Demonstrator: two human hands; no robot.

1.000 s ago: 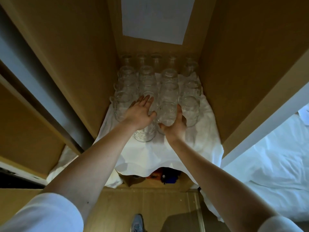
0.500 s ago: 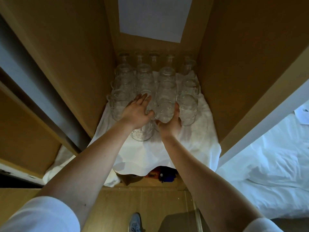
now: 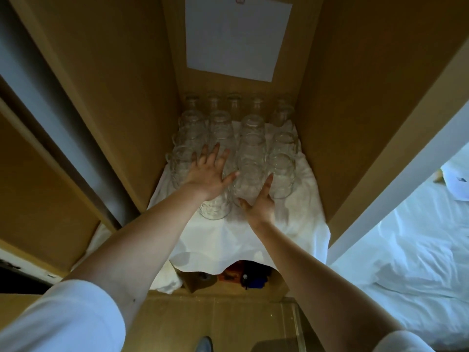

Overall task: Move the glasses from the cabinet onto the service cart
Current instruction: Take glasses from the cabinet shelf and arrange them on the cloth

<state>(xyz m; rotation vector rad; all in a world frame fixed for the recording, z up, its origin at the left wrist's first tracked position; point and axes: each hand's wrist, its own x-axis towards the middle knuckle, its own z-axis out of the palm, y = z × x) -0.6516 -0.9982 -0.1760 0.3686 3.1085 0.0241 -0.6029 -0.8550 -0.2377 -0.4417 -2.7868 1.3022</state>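
The clear see-through glasses [image 3: 281,174] stand in rows on a crumpled white cloth [image 3: 253,240] inside the brown wooden cabinet [image 3: 127,97] (a white sheet of paper [image 3: 236,36] hangs on its back wall). The left hand [image 3: 209,174] lies over the front glass [image 3: 214,209] with its fingers straight and spread wide. The right hand [image 3: 261,203] is flat too, fingers straight beside the next glass [image 3: 247,181] and thumb out sideways; I cannot tell if it touches.
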